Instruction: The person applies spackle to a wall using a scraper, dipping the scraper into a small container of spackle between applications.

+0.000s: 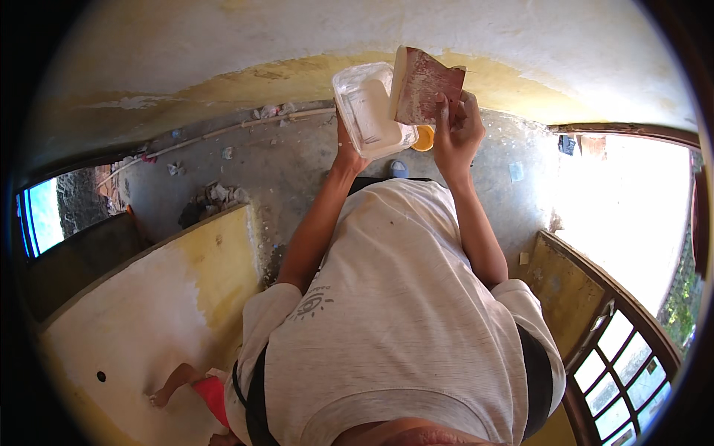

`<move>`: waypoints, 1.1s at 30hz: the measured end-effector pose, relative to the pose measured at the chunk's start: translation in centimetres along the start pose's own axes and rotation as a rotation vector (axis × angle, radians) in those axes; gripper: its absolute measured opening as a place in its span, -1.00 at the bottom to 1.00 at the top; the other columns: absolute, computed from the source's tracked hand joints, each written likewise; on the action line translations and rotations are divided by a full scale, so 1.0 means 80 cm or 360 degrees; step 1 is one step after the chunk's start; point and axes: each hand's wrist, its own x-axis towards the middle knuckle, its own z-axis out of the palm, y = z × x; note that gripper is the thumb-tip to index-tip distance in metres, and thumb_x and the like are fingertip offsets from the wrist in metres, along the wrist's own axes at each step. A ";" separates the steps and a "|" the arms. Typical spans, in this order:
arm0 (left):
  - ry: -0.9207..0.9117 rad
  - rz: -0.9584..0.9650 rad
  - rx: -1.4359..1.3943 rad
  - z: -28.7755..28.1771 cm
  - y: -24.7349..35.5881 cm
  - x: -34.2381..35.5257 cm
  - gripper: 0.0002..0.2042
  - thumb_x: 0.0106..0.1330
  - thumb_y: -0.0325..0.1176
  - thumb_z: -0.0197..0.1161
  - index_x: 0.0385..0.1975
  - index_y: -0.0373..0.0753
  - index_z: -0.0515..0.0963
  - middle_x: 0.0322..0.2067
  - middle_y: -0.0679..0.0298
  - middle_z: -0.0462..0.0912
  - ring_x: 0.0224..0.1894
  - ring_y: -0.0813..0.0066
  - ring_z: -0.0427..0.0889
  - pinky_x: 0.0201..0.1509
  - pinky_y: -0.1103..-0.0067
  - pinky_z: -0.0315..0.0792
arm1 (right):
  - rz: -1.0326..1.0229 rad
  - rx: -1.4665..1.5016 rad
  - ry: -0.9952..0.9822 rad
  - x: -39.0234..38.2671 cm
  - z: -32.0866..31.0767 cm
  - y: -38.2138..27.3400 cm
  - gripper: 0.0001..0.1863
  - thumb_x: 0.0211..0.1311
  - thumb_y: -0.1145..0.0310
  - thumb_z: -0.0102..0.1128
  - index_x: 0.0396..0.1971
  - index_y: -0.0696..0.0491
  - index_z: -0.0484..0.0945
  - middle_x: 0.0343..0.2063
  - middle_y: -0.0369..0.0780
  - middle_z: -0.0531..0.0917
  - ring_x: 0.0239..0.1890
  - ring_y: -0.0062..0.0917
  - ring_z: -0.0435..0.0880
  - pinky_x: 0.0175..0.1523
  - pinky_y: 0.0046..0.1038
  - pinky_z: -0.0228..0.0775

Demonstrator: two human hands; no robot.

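Note:
In the head view my left hand [346,149] grips a white rectangular plastic container [361,111], tilted, with pale smears inside. My right hand [459,130] pinches a reddish-brown, paint-smeared flat piece [424,85] with a pale edge, held upright beside and partly over the container's right side; I cannot tell exactly what it is. Behind my hands an orange bowl [422,140] rests on the floor, partly hidden, near my shoe [399,167].
A patchy white and yellow wall [297,37] faces me. A long pole [282,117] and scraps [219,193] lie on the grey floor [513,193]. Another person's hand [160,394] is at the lower left by a low wall [163,297]. A bright doorway [625,208] is at right.

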 end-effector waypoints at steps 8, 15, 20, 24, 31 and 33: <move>-0.0069 -0.0121 0.0089 0.031 0.000 -0.007 -0.16 0.42 0.46 -0.36 0.44 -0.12 0.19 0.30 0.13 0.43 0.29 0.18 0.51 0.30 0.17 0.51 | 0.0017 -0.0503 -0.0532 -0.026 -0.011 0.015 -0.88 0.36 0.46 0.19 -0.24 0.20 0.51 -0.55 -0.12 0.68 -0.52 -0.50 0.69 -0.32 -0.51 0.50; -0.0235 -0.0174 -0.0203 0.047 0.010 0.021 -0.27 0.49 0.29 -0.23 0.45 -0.15 0.18 0.33 0.08 0.40 0.32 0.08 0.48 0.29 0.03 0.50 | 0.0967 0.0634 -0.0224 0.006 -0.015 0.014 -0.83 0.43 0.48 0.15 -0.07 0.21 0.52 -0.24 -0.24 0.73 -0.22 -0.64 0.72 -0.10 -0.59 0.56; -0.0349 -0.0178 -0.0429 0.025 0.014 0.026 -0.32 0.51 0.21 -0.18 0.45 -0.16 0.21 0.34 0.09 0.40 0.34 0.09 0.46 0.34 0.04 0.46 | 0.1426 0.1432 -0.0137 0.010 -0.009 0.025 -0.90 0.44 0.50 0.05 -0.16 0.15 0.52 -0.19 -0.24 0.67 -0.19 -0.64 0.62 -0.01 -0.54 0.53; -0.0218 -0.0153 -0.0553 0.005 0.004 0.025 -0.41 0.52 0.12 -0.08 0.43 -0.06 0.25 0.34 0.24 0.43 0.35 0.18 0.44 0.41 0.09 0.36 | 0.1397 0.1648 -0.0183 -0.017 -0.014 0.051 -0.65 0.36 0.42 0.08 0.13 0.08 0.51 0.05 -0.31 0.62 0.11 -0.59 0.55 0.23 -0.38 0.35; -0.0439 -0.0155 -0.0611 0.010 0.061 0.065 -0.43 0.48 0.15 -0.01 0.37 -0.01 0.35 0.28 0.27 0.50 0.31 0.14 0.48 0.43 0.10 0.30 | 0.0877 0.1655 -0.0077 0.091 0.022 -0.078 -0.60 0.42 0.41 0.14 0.23 -0.02 0.42 -0.06 -0.34 0.66 -0.04 -0.61 0.66 0.01 -0.55 0.50; -0.0220 -0.0176 -0.0603 -0.002 0.089 0.072 -0.43 0.45 0.16 0.02 0.34 -0.01 0.38 0.26 0.29 0.52 0.31 0.17 0.48 0.42 0.09 0.31 | 0.0367 0.1497 -0.0350 0.146 0.028 -0.102 -0.60 0.45 0.44 0.10 0.25 -0.03 0.39 -0.13 -0.34 0.65 -0.12 -0.64 0.66 -0.09 -0.59 0.47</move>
